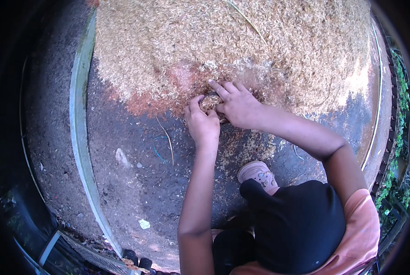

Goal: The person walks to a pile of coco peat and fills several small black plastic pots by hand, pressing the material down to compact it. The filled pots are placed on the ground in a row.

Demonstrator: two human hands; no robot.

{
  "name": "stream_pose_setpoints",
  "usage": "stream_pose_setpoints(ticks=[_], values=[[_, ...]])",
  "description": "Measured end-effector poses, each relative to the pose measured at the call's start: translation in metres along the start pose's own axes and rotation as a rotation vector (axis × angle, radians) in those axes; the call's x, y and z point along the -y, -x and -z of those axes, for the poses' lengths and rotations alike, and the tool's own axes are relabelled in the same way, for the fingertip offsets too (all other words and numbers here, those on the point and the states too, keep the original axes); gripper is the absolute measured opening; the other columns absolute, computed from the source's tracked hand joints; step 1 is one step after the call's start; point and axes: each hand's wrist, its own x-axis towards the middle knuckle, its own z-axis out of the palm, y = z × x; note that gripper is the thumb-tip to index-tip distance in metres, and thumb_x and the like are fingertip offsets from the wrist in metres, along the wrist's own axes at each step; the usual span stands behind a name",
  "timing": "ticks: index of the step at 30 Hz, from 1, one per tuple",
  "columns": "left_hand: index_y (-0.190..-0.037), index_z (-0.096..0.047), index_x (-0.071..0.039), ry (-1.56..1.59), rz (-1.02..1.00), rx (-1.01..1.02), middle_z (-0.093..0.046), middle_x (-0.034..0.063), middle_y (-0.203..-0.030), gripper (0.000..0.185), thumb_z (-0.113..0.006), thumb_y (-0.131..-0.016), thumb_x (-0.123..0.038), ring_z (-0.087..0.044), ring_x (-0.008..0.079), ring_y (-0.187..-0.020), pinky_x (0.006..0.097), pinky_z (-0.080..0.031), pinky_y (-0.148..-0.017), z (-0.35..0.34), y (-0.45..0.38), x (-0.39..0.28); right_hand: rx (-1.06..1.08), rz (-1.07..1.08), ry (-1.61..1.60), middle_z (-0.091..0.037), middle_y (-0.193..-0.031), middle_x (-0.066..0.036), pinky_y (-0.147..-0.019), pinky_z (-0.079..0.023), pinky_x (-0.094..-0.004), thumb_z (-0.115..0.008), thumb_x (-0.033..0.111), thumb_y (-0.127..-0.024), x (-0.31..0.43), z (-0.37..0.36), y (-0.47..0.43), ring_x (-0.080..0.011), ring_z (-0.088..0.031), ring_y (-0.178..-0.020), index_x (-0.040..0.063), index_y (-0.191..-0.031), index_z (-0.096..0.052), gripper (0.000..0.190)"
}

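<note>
A small dark round container (211,100), its rim partly hidden by my fingers, holds pale husks at the near edge of a wide heap of rice husks (150,41). My left hand (204,120) curls around its left side, with the thumb near the rim. On the other side my right hand (239,105) lies palm down, its thumb by the container and its fingers spread over the husks. Whether those fingers grip the container is hidden. Reddish-brown husks (146,105) show along the heap's near edge.
A long pale bar (77,123) runs along the left side of the dark ground (136,192). Thin dry stalk (169,139) and blue-green string (155,151) lie near my left forearm. My pink clog (256,173) stands below the heap. Green plants (402,99) grow at far right.
</note>
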Motion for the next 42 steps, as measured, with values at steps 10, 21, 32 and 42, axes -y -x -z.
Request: stream_pose_setpoints(ticks=[10, 21, 32, 42], values=[[-0.107, -0.055, -0.01, -0.26, -0.096, 0.172, -0.055, 0.0147, -0.103, 0.041, -0.068, -0.068, -0.011, -0.053, 0.0332, -0.099, 0.0426, -0.044, -0.086, 0.002, -0.014, -0.013, -0.073, -0.075, 0.071, -0.038, -0.136, -0.017, -0.1, -0.032, -0.0454, -0.055, 0.015, -0.077, -0.007, -0.001, 0.024, -0.0316, -0.043, -0.114, 0.014, -0.1, -0.066, 0.025], [-0.104, -0.049, 0.003, 0.096, 0.192, -0.055, -0.054, 0.0251, -0.099, 0.041, -0.066, -0.069, -0.01, -0.055, 0.0401, -0.093, 0.0439, -0.042, -0.083, -0.019, -0.002, 0.01, 0.007, -0.025, 0.041, -0.037, -0.137, -0.016, -0.098, -0.036, -0.0446, -0.052, 0.018, -0.08, -0.006, 0.003, 0.019, -0.0284, -0.047, -0.11, 0.016, -0.101, -0.066, 0.025], [-0.119, -0.034, 0.006, 0.333, 0.346, 0.059, -0.045, 0.0268, -0.108, 0.054, -0.061, -0.076, -0.011, -0.057, 0.033, -0.084, 0.0383, -0.048, -0.074, -0.014, 0.008, 0.0, -0.207, 0.0, -0.166, -0.034, -0.136, -0.023, -0.097, -0.041, -0.0406, -0.052, 0.012, -0.082, -0.008, -0.016, 0.022, -0.0362, -0.046, -0.112, 0.011, -0.108, -0.062, 0.027], [-0.129, -0.024, 0.008, 0.32, 0.369, 0.12, -0.037, 0.0318, -0.122, 0.069, -0.064, -0.079, -0.018, -0.046, 0.0366, -0.109, 0.0407, -0.037, -0.095, -0.008, 0.016, -0.007, -0.148, -0.28, 0.183, -0.004, -0.15, -0.015, -0.111, -0.009, -0.0492, -0.043, 0.057, -0.084, -0.074, -0.061, 0.079, -0.0304, -0.002, -0.138, 0.031, -0.144, -0.005, 0.075]])
